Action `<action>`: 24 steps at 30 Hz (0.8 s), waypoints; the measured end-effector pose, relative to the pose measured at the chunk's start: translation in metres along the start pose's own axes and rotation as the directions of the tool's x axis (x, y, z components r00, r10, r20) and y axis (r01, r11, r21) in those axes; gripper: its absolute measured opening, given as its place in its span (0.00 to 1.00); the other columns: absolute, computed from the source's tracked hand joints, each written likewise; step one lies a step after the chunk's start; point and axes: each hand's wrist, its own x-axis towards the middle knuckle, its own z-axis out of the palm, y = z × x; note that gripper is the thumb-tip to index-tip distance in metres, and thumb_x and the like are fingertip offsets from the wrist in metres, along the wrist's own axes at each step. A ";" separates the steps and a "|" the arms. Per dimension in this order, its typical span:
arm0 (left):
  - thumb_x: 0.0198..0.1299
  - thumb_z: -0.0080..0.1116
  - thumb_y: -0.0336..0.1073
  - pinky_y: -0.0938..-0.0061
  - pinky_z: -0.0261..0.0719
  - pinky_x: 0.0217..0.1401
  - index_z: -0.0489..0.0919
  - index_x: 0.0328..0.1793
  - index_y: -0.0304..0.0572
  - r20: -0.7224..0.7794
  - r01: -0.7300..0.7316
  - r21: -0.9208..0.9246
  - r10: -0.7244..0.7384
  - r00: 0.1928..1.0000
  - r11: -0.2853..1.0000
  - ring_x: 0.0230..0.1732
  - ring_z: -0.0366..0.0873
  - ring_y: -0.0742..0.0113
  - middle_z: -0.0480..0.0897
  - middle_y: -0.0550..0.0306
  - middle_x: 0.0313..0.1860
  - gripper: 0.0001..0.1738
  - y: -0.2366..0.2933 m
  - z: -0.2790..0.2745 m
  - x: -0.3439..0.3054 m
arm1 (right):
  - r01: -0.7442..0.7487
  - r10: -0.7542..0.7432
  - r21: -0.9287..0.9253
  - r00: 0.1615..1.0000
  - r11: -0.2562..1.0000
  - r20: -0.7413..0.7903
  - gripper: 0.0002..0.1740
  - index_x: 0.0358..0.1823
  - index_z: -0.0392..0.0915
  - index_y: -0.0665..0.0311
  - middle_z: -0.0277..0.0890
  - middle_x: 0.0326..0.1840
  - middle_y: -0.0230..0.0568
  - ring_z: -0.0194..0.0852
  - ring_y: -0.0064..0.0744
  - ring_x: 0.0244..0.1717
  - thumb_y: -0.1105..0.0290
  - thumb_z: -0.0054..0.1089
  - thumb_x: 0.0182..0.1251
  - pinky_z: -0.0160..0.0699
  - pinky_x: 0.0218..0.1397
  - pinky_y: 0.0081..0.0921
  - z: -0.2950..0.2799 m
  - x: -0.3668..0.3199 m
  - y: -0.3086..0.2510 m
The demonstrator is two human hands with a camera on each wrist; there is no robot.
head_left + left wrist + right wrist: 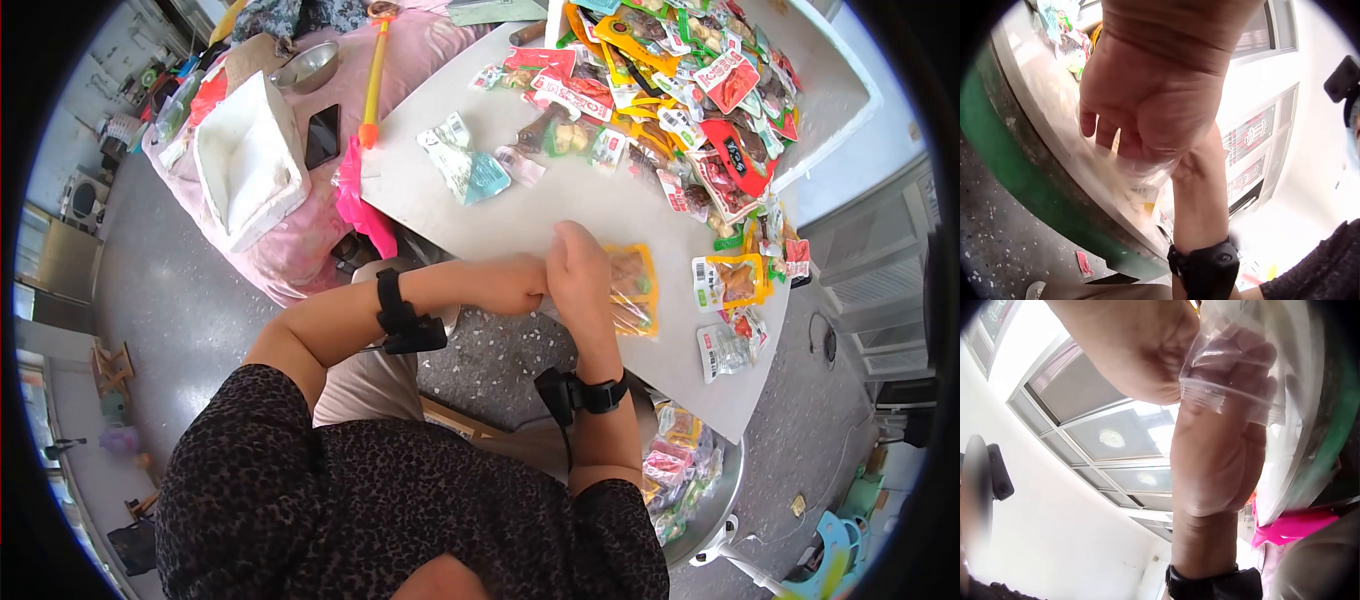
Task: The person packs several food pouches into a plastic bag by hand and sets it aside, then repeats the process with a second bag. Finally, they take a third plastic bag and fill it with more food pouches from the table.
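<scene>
A clear plastic bag with a ridged rim is around the fingers of my left hand in the right wrist view. Those fingers are loosely bent inside the film, and in the left wrist view they hang from the palm of my left hand. My right hand is against the bag's rim, its fingers hidden. Seen from the head, my left hand meets my right hand at the table's near edge. A yellow-edged food packet lies beside my right hand.
Many colourful packets spill from a white foam box onto the table. More packets lie at the right edge. A metal basin of packets is below. On the pink cloth are another foam box and a phone.
</scene>
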 end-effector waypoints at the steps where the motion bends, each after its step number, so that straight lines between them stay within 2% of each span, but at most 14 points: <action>1: 0.48 0.47 0.28 0.67 0.68 0.43 0.73 0.39 0.35 -0.035 0.013 -0.080 -0.016 0.999 0.997 0.39 0.72 0.53 0.75 0.46 0.37 0.11 -0.001 -0.004 -0.005 | 0.001 -0.001 0.020 1.000 1.000 -0.011 0.09 0.34 0.69 0.69 0.70 0.26 0.52 0.68 0.52 0.28 0.77 0.45 0.49 0.66 0.31 0.41 0.001 0.000 0.002; 3: 0.49 0.47 0.28 0.69 0.69 0.42 0.73 0.39 0.35 -0.101 0.029 -0.238 -0.055 0.993 0.971 0.37 0.73 0.57 0.76 0.50 0.35 0.11 -0.004 -0.011 -0.017 | -0.095 0.095 0.026 0.995 0.995 0.024 0.09 0.34 0.68 0.69 0.70 0.26 0.52 0.68 0.52 0.29 0.77 0.45 0.49 0.65 0.31 0.41 0.003 -0.001 0.001; 4: 0.50 0.47 0.29 0.70 0.69 0.42 0.73 0.40 0.35 -0.080 0.091 -0.239 -0.113 0.990 0.967 0.37 0.73 0.60 0.76 0.51 0.35 0.10 -0.001 -0.022 -0.021 | -0.144 0.143 0.027 0.989 0.989 0.043 0.09 0.34 0.68 0.69 0.70 0.26 0.52 0.68 0.52 0.30 0.76 0.45 0.50 0.65 0.32 0.41 0.005 -0.003 0.001; 6: 0.51 0.47 0.29 0.73 0.69 0.43 0.73 0.40 0.36 -0.035 0.212 -0.239 -0.227 0.973 0.948 0.37 0.73 0.66 0.76 0.54 0.34 0.10 0.004 -0.056 -0.026 | -0.105 0.104 0.017 0.994 0.994 0.044 0.09 0.34 0.68 0.68 0.70 0.26 0.51 0.68 0.52 0.30 0.76 0.45 0.50 0.65 0.32 0.41 0.015 -0.007 0.007; 8: 0.52 0.47 0.30 0.76 0.69 0.42 0.72 0.40 0.36 -0.099 0.250 -0.153 -0.267 0.959 0.956 0.37 0.72 0.73 0.76 0.57 0.34 0.10 -0.014 -0.077 -0.026 | -0.090 0.091 -0.010 0.994 0.996 0.060 0.09 0.34 0.68 0.67 0.70 0.27 0.51 0.68 0.51 0.30 0.75 0.45 0.50 0.65 0.32 0.41 0.022 -0.010 0.010; 10: 0.52 0.46 0.31 0.77 0.69 0.41 0.72 0.40 0.37 -0.209 0.210 -0.012 -0.207 0.956 0.978 0.36 0.72 0.71 0.75 0.56 0.34 0.10 -0.042 -0.095 -0.021 | -0.098 0.103 -0.058 0.991 0.993 0.089 0.08 0.34 0.68 0.67 0.70 0.27 0.51 0.68 0.51 0.30 0.75 0.45 0.50 0.65 0.32 0.41 0.026 -0.013 0.012; 13: 0.52 0.46 0.32 0.77 0.70 0.40 0.72 0.40 0.37 -0.250 0.260 0.037 -0.243 0.937 0.965 0.35 0.72 0.70 0.75 0.55 0.34 0.10 -0.070 -0.118 -0.003 | -0.143 0.151 -0.072 0.979 0.987 0.134 0.08 0.33 0.68 0.66 0.70 0.27 0.50 0.68 0.50 0.31 0.74 0.45 0.50 0.65 0.33 0.41 0.031 -0.015 0.021; 16: 0.51 0.46 0.33 0.75 0.70 0.42 0.72 0.41 0.38 -0.158 0.438 -0.119 -0.453 0.878 0.891 0.37 0.72 0.68 0.74 0.53 0.36 0.11 -0.071 -0.130 0.028 | -0.159 0.171 -0.078 0.969 0.984 0.177 0.09 0.34 0.68 0.66 0.70 0.28 0.50 0.69 0.50 0.31 0.74 0.45 0.49 0.66 0.34 0.40 0.030 -0.015 0.022; 19: 0.49 0.46 0.32 0.71 0.68 0.47 0.71 0.44 0.40 -0.250 0.351 -0.006 -0.341 0.906 0.936 0.42 0.71 0.64 0.73 0.52 0.39 0.14 -0.041 -0.134 0.055 | -0.135 0.142 -0.062 0.982 0.989 0.122 0.10 0.35 0.69 0.66 0.71 0.28 0.49 0.69 0.49 0.32 0.74 0.46 0.49 0.67 0.34 0.40 0.033 -0.017 0.026; 22: 0.46 0.47 0.32 0.67 0.65 0.51 0.70 0.48 0.42 -0.318 0.247 0.382 -0.124 0.940 0.890 0.48 0.68 0.59 0.71 0.50 0.43 0.19 -0.101 -0.110 0.104 | -0.132 0.137 -0.046 0.983 0.990 0.121 0.10 0.35 0.69 0.65 0.71 0.29 0.48 0.69 0.49 0.32 0.75 0.46 0.49 0.67 0.34 0.40 0.034 -0.018 0.027; 24: 0.45 0.47 0.30 0.66 0.63 0.54 0.69 0.50 0.43 -0.324 0.199 0.373 -0.073 0.943 0.906 0.51 0.66 0.55 0.70 0.49 0.46 0.21 -0.096 -0.097 0.124 | -0.115 0.122 -0.072 0.987 0.991 0.103 0.10 0.35 0.69 0.65 0.71 0.28 0.48 0.69 0.49 0.31 0.75 0.46 0.48 0.67 0.34 0.40 0.034 -0.018 0.027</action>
